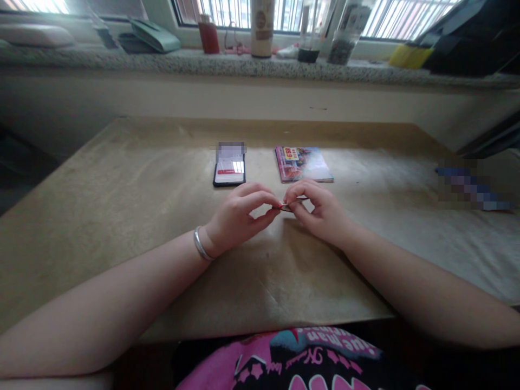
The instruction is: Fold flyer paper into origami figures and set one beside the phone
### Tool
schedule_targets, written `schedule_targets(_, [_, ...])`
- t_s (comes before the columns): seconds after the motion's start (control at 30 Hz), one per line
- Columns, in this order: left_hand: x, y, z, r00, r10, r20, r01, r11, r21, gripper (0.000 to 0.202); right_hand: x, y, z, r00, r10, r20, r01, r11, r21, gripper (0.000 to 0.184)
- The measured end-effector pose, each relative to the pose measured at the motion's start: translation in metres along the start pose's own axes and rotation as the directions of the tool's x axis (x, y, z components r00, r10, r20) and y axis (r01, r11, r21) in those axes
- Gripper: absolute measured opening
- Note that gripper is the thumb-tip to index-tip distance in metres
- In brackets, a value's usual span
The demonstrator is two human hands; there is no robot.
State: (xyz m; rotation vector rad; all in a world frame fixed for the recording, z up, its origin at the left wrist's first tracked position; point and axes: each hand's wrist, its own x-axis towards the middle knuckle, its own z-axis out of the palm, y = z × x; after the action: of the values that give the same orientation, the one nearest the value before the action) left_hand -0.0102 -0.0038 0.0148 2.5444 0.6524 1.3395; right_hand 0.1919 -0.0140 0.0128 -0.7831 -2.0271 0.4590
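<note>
Both of my hands meet over the middle of the table, each with thumb and fingers pinched together. My left hand, with a silver bangle at the wrist, grips one end of a small thin, flat thing. On its other end my right hand has a pinch hold. The thing looks dark along its edge with a bit of red near the left fingertips; its kind is too small to make out. Just beyond my hands lie a phone with a lit screen and a colourful printed booklet.
The tan-covered table reaches a wall below a granite windowsill. On the sill stand a red bottle, a tall cream bottle, a pale green case and a black bag. A blurred packet lies at the right.
</note>
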Motion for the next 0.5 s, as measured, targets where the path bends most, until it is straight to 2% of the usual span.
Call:
schedule_targets(0.23, [-0.0003, 0.0032, -0.0007, 1.0, -0.022, 0.003, 0.022, 0.998, -0.054, 0.009, -0.0007, 0.0006, 0.0, 0.999, 0.031, 0.038, -0.033, 0.998, 0.049, 0.007])
schedule_targets(0.5, [-0.0006, 0.0043, 0.0003, 1.0, -0.013, -0.011, 0.014, 1.0, 0.019, 0.008, -0.0026, 0.0033, 0.0009, 0.999, 0.044, 0.001, -0.044, 0.994, 0.099, 0.005])
